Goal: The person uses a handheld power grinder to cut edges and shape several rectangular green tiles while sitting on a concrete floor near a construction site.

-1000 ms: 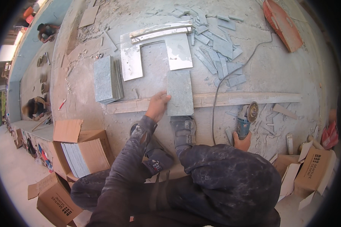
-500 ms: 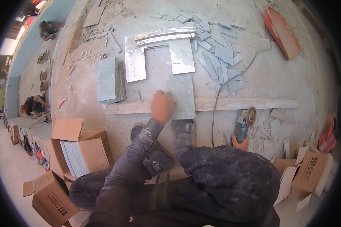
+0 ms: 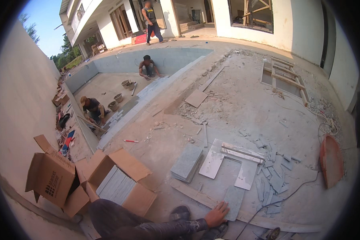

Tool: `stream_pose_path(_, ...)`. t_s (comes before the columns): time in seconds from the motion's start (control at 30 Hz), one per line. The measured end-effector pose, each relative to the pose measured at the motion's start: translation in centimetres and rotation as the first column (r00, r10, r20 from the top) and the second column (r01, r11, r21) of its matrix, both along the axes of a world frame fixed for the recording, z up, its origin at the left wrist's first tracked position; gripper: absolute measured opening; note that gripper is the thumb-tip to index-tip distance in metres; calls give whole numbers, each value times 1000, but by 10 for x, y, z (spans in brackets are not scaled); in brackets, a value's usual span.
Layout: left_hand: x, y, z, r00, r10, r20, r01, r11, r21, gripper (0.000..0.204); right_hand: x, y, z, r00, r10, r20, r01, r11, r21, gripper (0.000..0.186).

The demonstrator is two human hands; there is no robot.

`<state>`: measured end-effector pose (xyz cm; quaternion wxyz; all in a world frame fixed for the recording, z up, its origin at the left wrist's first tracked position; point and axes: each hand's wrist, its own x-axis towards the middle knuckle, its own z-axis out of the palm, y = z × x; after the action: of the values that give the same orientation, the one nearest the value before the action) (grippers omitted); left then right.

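Observation:
My left hand [image 3: 217, 215] rests on a grey-green stone tile [image 3: 235, 196], fingers spread over its left part; the tile lies across a long timber batten [image 3: 188, 194]. An angle grinder [image 3: 273, 233] shows at the lower edge; my right hand is out of view. Just beyond stand a stack of similar tiles [image 3: 186, 159] and a pale U-shaped board [image 3: 246, 176] with strips across it [image 3: 240, 152]. Tile offcuts [image 3: 276, 182] are scattered to the right, beside a cable [image 3: 304, 188].
Open cartons [image 3: 52, 180] sit at lower left, one holding tiles [image 3: 116, 184]. An orange barrow tray [image 3: 330, 160] is at right. Two workers crouch in a tiled pit [image 3: 96, 110] [image 3: 148, 68]; another person [image 3: 150, 20] walks near the house. A timber frame [image 3: 284, 76] lies behind.
The view has swung upward to take in the pit and house, dropping the grinder to the bottom edge and my right hand out of sight. My left hand's fingers are now more stretched out.

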<state>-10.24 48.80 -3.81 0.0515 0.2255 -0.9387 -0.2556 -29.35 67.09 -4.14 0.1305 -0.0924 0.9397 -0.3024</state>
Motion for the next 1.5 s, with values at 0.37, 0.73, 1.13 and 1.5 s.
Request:
stream_pose_path(0.37, -10, 11, 28, 996, 65, 55, -64, 998, -15, 66, -10, -9, 12, 990, 40, 136, -9, 975, -221, 47)
stream_pose_path(0.73, -42, 77, 39, 925, -240, -295, 374, 715, 591, 62, 19, -13, 70, 880, 137, 454, 214, 740, -637, 43)
stream_pose_path(1.13, -24, 54, 121, 929, 53, -367, 204, 755, 624, 107, 25, -51, 154, 710, 531, 462, 68, 601, -796, 38)
stream_pose_path(1.5, -22, 68, 90, 890, 120, -439, 319, 525, 789, 99, 25, -32, 131, 764, 327, 556, 239, 657, -715, 28)
